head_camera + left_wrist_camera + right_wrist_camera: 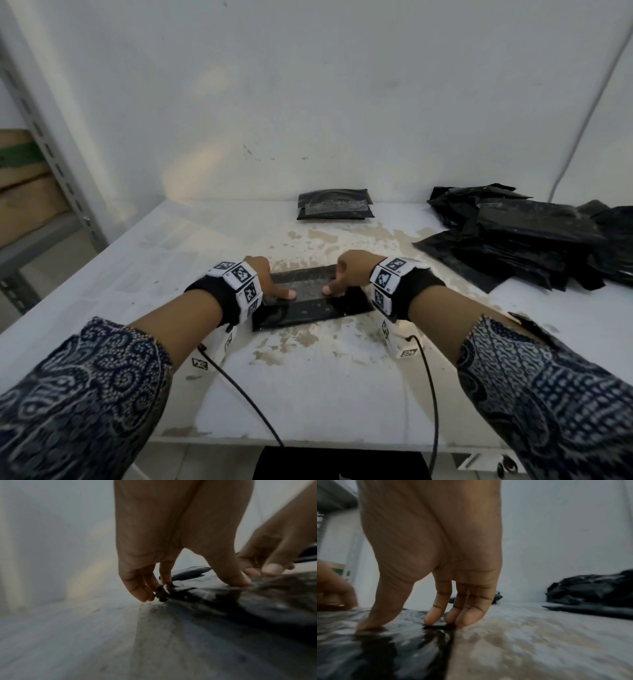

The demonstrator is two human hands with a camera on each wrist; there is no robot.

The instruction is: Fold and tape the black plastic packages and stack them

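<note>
A flat black plastic package (308, 305) lies on the white table in front of me, with both hands on it. My left hand (272, 284) has its thumb pressed on top. In the left wrist view its curled fingers (150, 588) pinch the crumpled far left edge of the package (240, 608). My right hand (335, 279) rests its thumb on top. In the right wrist view its nearly straight fingertips (453, 618) touch the package's (385, 642) far right edge. A folded, taped package (334, 205) lies at the back by the wall.
A loose pile of black plastic packages (531, 240) fills the table's right side, also seen in the right wrist view as a pile (590, 592). The stained white table (308, 394) meets a white wall behind. A metal shelf (41, 154) stands to the left. Two cables hang off the front edge.
</note>
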